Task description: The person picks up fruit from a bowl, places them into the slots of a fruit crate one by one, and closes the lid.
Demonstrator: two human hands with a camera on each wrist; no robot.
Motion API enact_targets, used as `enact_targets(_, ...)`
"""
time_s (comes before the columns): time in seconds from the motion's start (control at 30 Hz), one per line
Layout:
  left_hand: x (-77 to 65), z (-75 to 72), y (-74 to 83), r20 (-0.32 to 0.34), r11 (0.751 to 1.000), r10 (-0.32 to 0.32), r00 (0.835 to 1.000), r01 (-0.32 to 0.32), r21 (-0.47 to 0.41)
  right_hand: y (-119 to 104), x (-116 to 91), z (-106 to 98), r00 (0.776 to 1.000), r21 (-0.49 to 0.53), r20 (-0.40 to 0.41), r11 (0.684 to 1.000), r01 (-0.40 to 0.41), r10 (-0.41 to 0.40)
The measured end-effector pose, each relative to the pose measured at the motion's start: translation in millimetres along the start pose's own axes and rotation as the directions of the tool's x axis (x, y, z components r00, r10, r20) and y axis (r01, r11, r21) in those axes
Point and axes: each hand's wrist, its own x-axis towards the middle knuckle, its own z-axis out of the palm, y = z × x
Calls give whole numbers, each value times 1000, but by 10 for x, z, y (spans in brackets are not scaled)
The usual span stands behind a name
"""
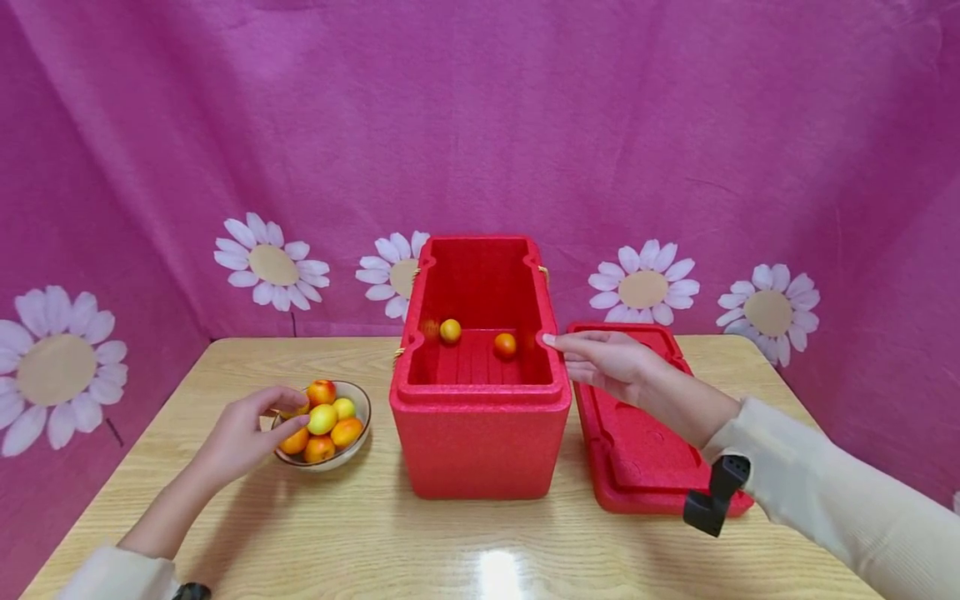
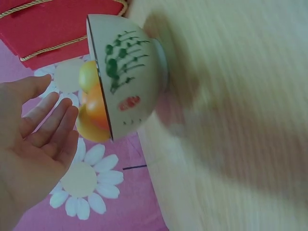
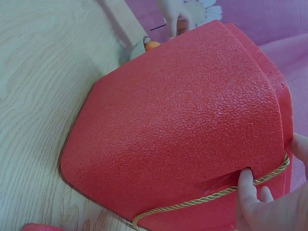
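Note:
My left hand (image 1: 242,435) hovers at the left rim of a white bowl (image 1: 341,458), its fingers slightly bent over the heap of small yellow and orange-red fruits (image 1: 322,419). In the left wrist view a gap shows between those fingers and the fruits, and the bowl's painted side (image 2: 130,77) faces the camera. A tall red foam box (image 1: 480,450) stands in the middle with its top uncovered. On its right rim my right hand (image 1: 609,362) holds on, thumb over the edge and fingers against the outer wall. Inside lie a yellow fruit (image 1: 450,331) and an orange-red one (image 1: 505,345).
Right of the box, under my right forearm, a red foam lid (image 1: 645,450) lies on the wooden table (image 1: 360,533). Gold cord (image 3: 202,198) runs along the box's side. Behind the table hangs a pink cloth (image 1: 480,117) with daisies.

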Motion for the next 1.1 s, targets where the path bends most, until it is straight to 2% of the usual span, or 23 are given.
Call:
enact_targets(0.17,-93,-15,-36,-21,998,-2,1000,3,59,3,2,5,1000,-3,-4,1000,2,-2)
enact_targets(0.43,-132,10,-48,-15,991,-37,999,38,126,10,-14,7,1000,18,-10,999,-28,28)
enact_targets(0.63,-109,66,-10,21,985,-65,998,61,159,1,-7,7,1000,-2,-8,1000,-10,9)
enact_targets(0.9,-43,116,49,100,973,-113,989,89,212,12,7,11,1000,-8,-1,1000,-10,10)
enact_targets(1.1,0,117,75,144,965,-98,985,58,257,0,-4,14,1000,0,-11,1000,-22,22)
